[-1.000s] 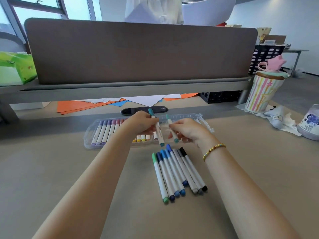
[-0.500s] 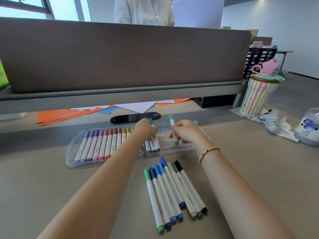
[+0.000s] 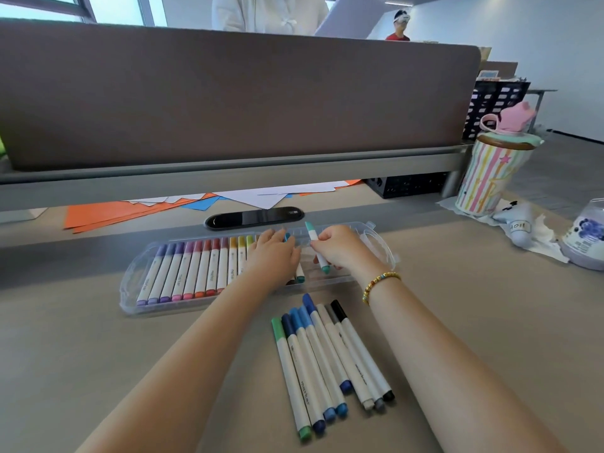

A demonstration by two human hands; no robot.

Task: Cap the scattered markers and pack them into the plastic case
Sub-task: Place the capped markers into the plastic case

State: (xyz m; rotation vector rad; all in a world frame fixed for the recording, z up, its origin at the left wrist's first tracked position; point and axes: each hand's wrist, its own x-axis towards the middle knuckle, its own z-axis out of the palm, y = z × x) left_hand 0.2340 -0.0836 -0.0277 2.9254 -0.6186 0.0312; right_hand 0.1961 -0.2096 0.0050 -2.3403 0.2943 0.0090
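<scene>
Right hand (image 3: 343, 248) pinching teal marker (image 3: 316, 248) over clear plastic case (image 3: 130, 289) at 12 o'clock; left hand (image 3: 273, 256) flat, fingers straight, pressing packed markers (image 3: 196, 273) in case; seven loose capped markers (image 3: 327, 361) on table (image 3: 81, 371) at 6 o'clock of case

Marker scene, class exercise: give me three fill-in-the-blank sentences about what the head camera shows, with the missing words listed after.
1. The right hand pinches a ____ marker.
2. The left hand rests over the clear plastic ____.
3. The loose markers lie on the ____, nearer the camera than the case.

Missing words: teal; case; table
</scene>
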